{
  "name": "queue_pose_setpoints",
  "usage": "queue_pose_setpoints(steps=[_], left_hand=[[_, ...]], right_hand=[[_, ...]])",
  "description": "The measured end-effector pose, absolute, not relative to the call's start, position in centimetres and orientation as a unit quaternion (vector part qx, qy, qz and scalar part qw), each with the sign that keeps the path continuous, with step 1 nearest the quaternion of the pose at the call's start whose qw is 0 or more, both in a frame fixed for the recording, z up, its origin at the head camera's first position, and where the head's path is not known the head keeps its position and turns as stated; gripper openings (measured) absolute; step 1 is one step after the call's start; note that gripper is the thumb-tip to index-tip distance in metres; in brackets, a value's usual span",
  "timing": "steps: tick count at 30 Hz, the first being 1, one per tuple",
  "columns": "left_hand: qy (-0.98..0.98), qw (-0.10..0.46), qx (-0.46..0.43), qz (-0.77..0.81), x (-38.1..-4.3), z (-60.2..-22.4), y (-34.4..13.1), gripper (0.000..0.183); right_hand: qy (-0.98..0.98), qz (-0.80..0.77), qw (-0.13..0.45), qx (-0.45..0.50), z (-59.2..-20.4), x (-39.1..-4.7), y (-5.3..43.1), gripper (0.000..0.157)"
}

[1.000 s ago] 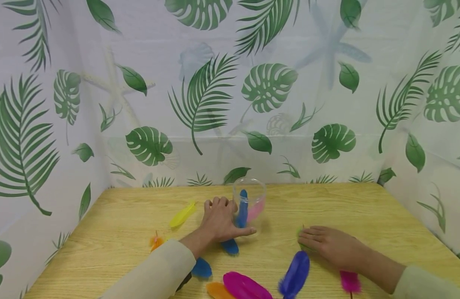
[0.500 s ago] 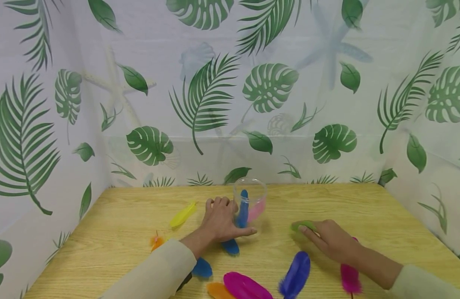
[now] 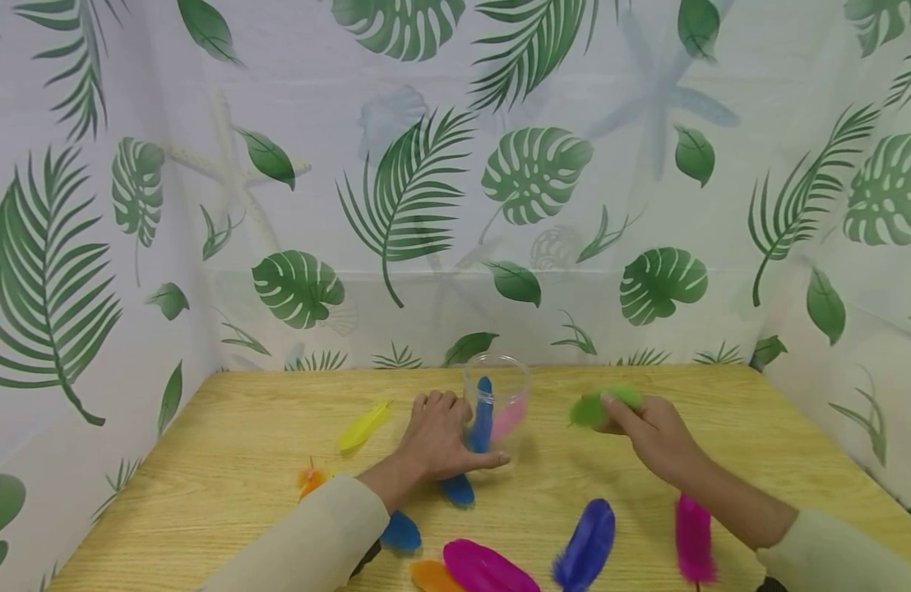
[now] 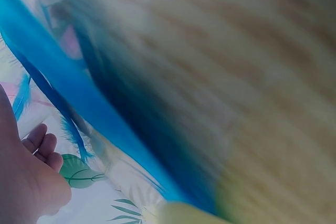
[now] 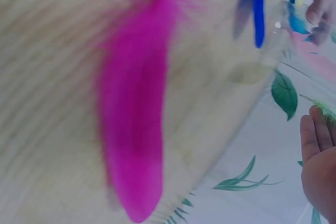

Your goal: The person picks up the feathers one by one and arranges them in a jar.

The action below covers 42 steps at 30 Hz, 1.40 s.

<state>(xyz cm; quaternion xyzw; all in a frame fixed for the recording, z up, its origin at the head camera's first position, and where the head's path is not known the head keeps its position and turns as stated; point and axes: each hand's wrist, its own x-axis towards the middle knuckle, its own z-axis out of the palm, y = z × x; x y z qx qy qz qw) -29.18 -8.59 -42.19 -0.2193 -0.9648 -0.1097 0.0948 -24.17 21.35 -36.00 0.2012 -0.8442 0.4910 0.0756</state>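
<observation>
Head view: green feather (image 3: 590, 410) pinched in right hand (image 3: 657, 433), left hand (image 3: 435, 436) around cup (image 3: 510, 383).

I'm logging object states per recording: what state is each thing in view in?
Left hand: curved around clear cup, thumb extended
Right hand: pinching green feather
Clear cup: upright, blue feather and pink feather inside
Green feather: raised above table
Yellow feather: lying on table
Violet-blue feather: lying on table
Right magenta feather: lying on table
Near magenta feather: overlapping near orange feather
Left orange feather: partly hidden
Loose blue feathers: partly hidden
</observation>
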Motion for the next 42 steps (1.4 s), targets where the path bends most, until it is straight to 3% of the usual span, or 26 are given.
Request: queue_pose_setpoints(steps=[10, 18, 28, 37, 42], left_hand=[[-0.963, 0.090, -0.223, -0.121, -29.0, -42.1, -8.5, 0.083], [-0.963, 0.096, -0.222, -0.122, -29.0, -42.2, -8.6, 0.082], [-0.964, 0.099, -0.223, -0.103, -29.0, -42.3, -8.6, 0.079], [-0.963, 0.097, -0.232, -0.098, -29.4, -42.7, -8.6, 0.075], [-0.962, 0.107, -0.231, -0.099, -29.5, -42.7, -8.6, 0.080]], right_hand=[[-0.779, 0.598, 0.038, 0.186, -34.4, -25.2, 20.7, 0.048], [-0.659, 0.734, -0.043, 0.155, -32.6, -26.0, 20.4, 0.031], [-0.603, 0.782, -0.103, 0.122, -29.3, -26.6, 17.5, 0.034], [-0.683, 0.705, -0.136, 0.133, -27.9, -27.4, 14.4, 0.061], [-0.725, 0.670, -0.106, 0.122, -28.0, -27.2, 15.0, 0.059]])
